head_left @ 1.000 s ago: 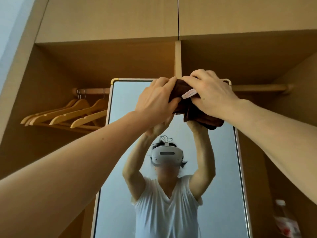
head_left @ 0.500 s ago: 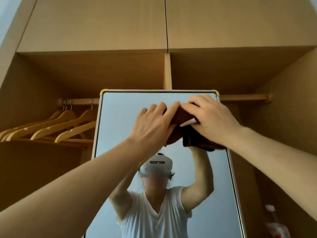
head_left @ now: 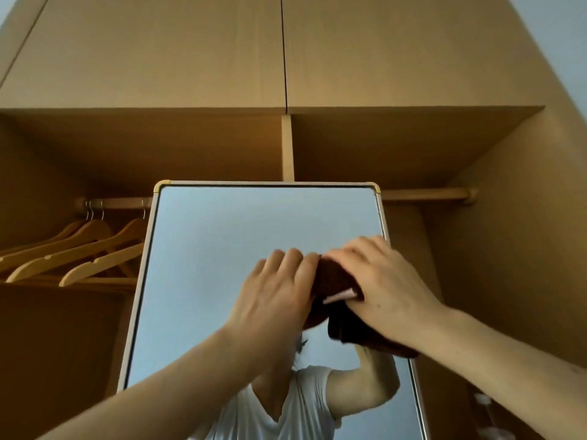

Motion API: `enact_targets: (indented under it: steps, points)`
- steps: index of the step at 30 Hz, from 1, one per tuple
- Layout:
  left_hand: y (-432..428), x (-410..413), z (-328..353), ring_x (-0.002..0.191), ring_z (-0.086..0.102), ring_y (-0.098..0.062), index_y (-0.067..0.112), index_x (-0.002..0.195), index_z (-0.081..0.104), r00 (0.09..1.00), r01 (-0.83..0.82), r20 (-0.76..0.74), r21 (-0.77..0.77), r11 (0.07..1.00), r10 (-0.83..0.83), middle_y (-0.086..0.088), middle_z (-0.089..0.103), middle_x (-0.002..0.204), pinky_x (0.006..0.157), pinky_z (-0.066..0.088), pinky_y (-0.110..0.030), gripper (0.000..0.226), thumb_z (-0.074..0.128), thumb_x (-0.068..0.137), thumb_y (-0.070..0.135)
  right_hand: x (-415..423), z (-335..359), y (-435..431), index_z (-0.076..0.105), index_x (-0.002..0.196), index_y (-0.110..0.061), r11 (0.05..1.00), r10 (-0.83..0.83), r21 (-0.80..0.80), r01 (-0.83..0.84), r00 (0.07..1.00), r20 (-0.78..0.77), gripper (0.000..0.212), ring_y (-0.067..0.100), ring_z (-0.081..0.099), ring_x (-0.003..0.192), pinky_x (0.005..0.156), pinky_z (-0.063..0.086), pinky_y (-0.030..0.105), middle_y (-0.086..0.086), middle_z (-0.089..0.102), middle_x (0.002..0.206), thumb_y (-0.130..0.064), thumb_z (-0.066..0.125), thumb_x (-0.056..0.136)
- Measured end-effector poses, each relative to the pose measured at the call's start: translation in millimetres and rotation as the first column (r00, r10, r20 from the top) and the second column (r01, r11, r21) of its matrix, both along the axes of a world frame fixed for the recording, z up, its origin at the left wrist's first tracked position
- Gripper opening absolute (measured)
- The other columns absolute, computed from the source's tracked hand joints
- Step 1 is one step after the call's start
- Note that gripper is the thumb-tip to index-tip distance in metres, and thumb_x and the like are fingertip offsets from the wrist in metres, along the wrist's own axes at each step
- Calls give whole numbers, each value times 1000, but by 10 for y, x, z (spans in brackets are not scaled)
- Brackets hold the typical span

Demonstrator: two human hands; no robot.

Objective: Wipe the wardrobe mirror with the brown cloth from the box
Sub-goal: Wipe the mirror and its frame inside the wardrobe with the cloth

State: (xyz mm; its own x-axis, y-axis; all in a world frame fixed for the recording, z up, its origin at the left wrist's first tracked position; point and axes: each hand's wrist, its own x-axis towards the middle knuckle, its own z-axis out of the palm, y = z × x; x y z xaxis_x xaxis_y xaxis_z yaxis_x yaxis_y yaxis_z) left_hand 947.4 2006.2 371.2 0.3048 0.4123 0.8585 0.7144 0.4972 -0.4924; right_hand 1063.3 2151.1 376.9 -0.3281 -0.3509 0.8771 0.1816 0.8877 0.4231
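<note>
A tall mirror (head_left: 222, 249) with a pale frame and yellowish top corners stands in the lower middle of the frame, set in front of an open wooden wardrobe (head_left: 413, 147). Both of the person's bare arms reach up from the bottom edge and meet against the glass at the right of centre.

The left hand (head_left: 276, 296) lies flat with its fingers (head_left: 293, 258) stretched upward and held together, pressing the left part of the brown cloth (head_left: 333, 277) to the mirror. The right hand (head_left: 384, 287) comes in from the lower right and covers the right part of the cloth, fingers spread over it and curled slightly around its top edge. The cloth is bunched between the two hands, dark brown, with a small pale label (head_left: 338, 295) showing at its middle; a fold of it hangs below the right hand, against the mirror's right edge.

In the glass below the hands, the reflection shows a white V-neck shirt (head_left: 305, 408) and a raised arm.

At the left of the frame, several wooden hangers (head_left: 82, 249) hang from a rail (head_left: 117, 203) inside the wardrobe. The rail's other stretch shows to the right of the mirror's top corner. Above, two closed cabinet doors (head_left: 158, 49) fill the upper part of the frame. Something pale and blurred sits in the lower right corner; what it is cannot be told.
</note>
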Motion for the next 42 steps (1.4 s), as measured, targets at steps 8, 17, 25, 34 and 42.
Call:
enact_targets:
  steps: [8, 17, 25, 34, 42]
  points:
    - [65, 223, 775, 79, 55, -38, 5, 113, 58, 999, -31, -19, 153, 988, 34, -15, 56, 92, 54, 37, -36, 41, 61, 77, 25, 179, 811, -58, 44, 131, -21, 996, -89, -22, 87, 990, -113, 54, 27, 39, 114, 84, 42, 42, 5, 48, 121, -12, 60, 80]
    - [329, 19, 817, 96, 51, -33, 14, 124, 49, 999, 44, -30, 129, 991, -41, -8, 55, 110, 74, 42, -38, 58, 64, 70, 3, -157, 563, 103, 37, 136, -23, 979, -3, -202, -37, 981, -194, 62, 23, 35, 124, 98, 40, 42, 1, 43, 130, -21, 63, 80]
    - [231, -64, 292, 81, 56, -32, 9, 120, 49, 989, 47, -142, 19, 999, -44, -10, 60, 100, 66, 48, -40, 43, 53, 81, 26, -7, 103, 216, 40, 132, -25, 995, -86, -53, 80, 990, -115, 66, 25, 46, 111, 82, 50, 40, 1, 49, 120, -22, 73, 75]
    - [469, 160, 1072, 104, 50, -32, 13, 132, 47, 997, 70, 31, 170, 983, -76, -10, 55, 117, 80, 41, -39, 53, 65, 83, 13, 1, 976, 236, 36, 134, -27, 981, -63, -192, 34, 987, -147, 54, 23, 53, 107, 82, 52, 38, 2, 50, 123, -20, 62, 88]
    - [364, -44, 363, 76, 54, -30, 8, 115, 50, 984, 80, -163, 79, 994, -67, -8, 59, 95, 64, 43, -39, 39, 45, 83, 30, 154, 343, 221, 35, 131, -32, 991, -74, -115, 74, 997, 8, 55, 18, 50, 108, 83, 48, 36, -5, 51, 119, -23, 63, 84]
